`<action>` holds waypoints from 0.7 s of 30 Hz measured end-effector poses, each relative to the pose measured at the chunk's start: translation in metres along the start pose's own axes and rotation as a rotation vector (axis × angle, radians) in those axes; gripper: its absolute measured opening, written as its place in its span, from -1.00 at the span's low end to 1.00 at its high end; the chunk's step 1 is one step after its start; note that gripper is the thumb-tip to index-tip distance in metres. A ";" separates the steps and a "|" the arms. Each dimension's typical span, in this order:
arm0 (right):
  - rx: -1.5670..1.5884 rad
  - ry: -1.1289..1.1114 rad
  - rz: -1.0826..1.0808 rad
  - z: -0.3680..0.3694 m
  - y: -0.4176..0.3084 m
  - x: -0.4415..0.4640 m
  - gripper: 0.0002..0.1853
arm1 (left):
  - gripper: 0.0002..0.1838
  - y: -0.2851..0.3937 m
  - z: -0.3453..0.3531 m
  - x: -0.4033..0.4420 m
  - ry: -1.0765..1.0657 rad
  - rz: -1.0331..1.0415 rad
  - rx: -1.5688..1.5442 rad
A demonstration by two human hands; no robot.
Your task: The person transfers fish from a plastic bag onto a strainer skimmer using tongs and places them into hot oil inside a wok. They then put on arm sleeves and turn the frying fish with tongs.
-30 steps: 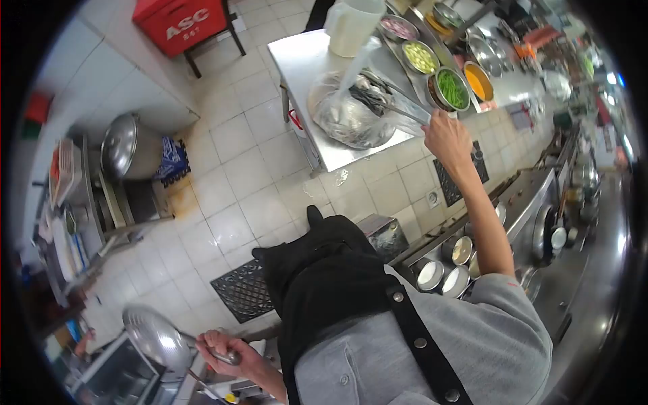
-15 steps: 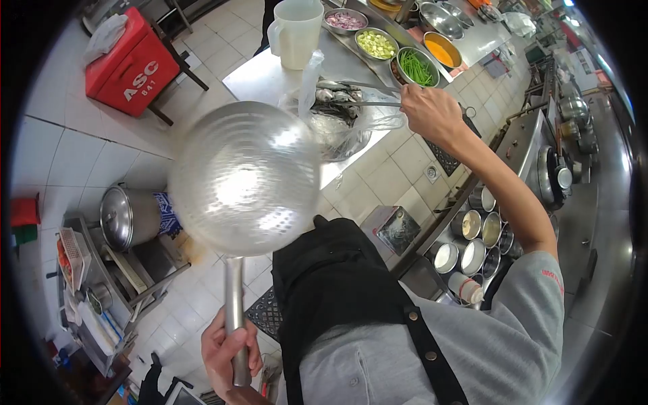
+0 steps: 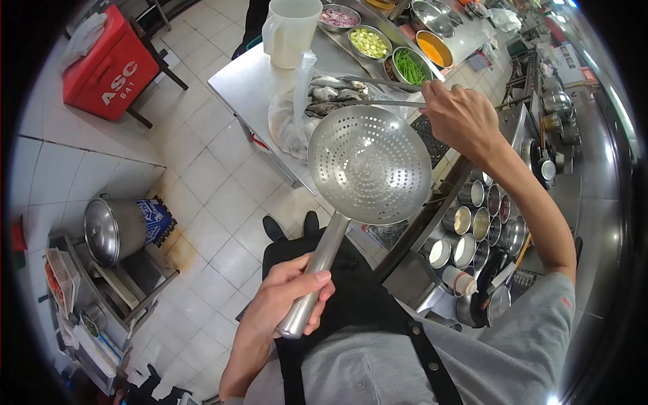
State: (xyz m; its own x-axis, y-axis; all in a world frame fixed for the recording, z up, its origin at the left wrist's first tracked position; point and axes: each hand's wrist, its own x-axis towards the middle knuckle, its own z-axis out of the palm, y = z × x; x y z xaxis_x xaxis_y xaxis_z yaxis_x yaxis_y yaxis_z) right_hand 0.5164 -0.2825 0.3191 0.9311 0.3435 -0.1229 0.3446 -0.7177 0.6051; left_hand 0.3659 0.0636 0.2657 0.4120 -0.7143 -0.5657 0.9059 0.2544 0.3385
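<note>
My left hand is wrapped round the handle of a large round perforated strainer, whose bowl is beside the table's edge, near the bag. My right hand grips long metal tongs. The tongs reach left to dark, silvery fish in an open clear plastic bag on the steel table. Whether the tong tips hold a fish is too small to tell. The strainer's bowl looks empty and hides part of the bag.
A plastic jug and bowls of chopped onion, green pieces, green stalks and orange liquid stand at the back. Several metal pots line the right counter. A red box and lidded pot are left.
My left hand has brought the strainer up from the lower left and across to the right, close to the bag. My right hand still holds the tongs at the fish. The view has shifted.
</note>
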 end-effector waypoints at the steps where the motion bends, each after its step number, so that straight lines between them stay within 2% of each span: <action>1: -0.011 -0.034 0.013 -0.001 0.001 -0.001 -0.54 | -0.41 0.002 -0.001 0.004 -0.009 -0.011 -0.006; 4: -0.013 -0.010 0.031 -0.012 0.000 -0.007 -0.49 | -0.44 0.007 -0.001 0.007 -0.032 -0.005 -0.054; 7: -0.042 0.152 -0.010 -0.023 0.001 -0.013 -0.88 | -0.48 0.014 0.001 0.009 0.005 0.016 -0.061; 13: -0.082 0.137 -0.017 -0.045 0.003 -0.020 -0.80 | -0.63 0.031 -0.006 0.028 0.089 0.011 -0.130; 14: -0.094 0.143 -0.021 -0.049 0.003 -0.021 -0.80 | -0.71 0.034 -0.007 0.032 0.100 0.034 -0.128; 21: -0.121 0.128 0.024 -0.072 0.004 -0.033 -0.74 | -0.74 0.042 -0.011 0.039 0.076 0.008 -0.163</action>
State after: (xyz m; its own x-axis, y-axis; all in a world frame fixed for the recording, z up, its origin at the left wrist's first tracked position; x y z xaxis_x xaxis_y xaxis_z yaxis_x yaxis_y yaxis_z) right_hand 0.4782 -0.2534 0.3823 0.9134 0.4069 -0.0111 0.2984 -0.6510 0.6980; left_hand 0.4212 0.0539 0.2499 0.4201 -0.6617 -0.6210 0.9038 0.3667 0.2207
